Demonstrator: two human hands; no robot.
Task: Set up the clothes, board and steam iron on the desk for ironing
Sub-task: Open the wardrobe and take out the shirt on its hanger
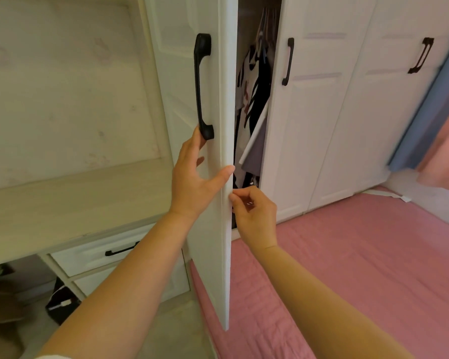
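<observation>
While wardrobe door (pixel 226 99) stands ajar, clothes (pixel 253 94) hanging inside, left hand (pixel 192 174) flat, right hand (pixel 254 216) gripping edge

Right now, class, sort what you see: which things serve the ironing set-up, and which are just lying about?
Belong: hanging clothes; desk; wardrobe door, touched by left hand and right hand.
Lying about: pink bedspread; black bag; blue curtain.

you face a white wardrobe (pixel 322 151) with black handles (pixel 202 84), a pink bed (pixel 360 255) beside it, blue curtain (pixel 412 130) beyond
</observation>
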